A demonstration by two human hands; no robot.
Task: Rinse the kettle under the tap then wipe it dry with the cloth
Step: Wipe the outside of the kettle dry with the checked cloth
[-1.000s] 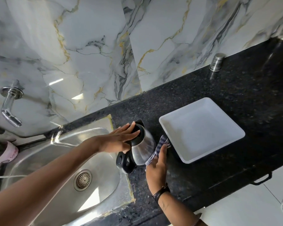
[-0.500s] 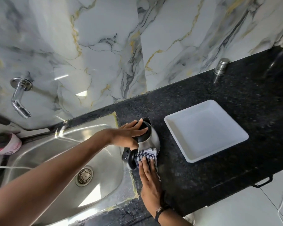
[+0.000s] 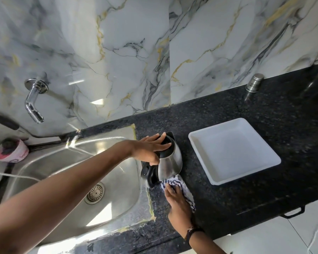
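A steel kettle with a black lid and black handle stands on the dark granite counter, just right of the sink. My left hand lies flat over its lid, thumb wrapped down by the handle, holding it steady. My right hand presses a blue-and-white checked cloth against the counter at the kettle's near base. The chrome tap juts from the marble wall at the left; no water is seen running.
A white square tray lies on the counter to the right of the kettle. A small steel canister stands by the wall. A pink tub sits at the sink's far left corner. The counter's front edge runs below my right wrist.
My right hand has carried the cloth from the kettle's right side round to its front and down to its base. My left hand stays on the lid.
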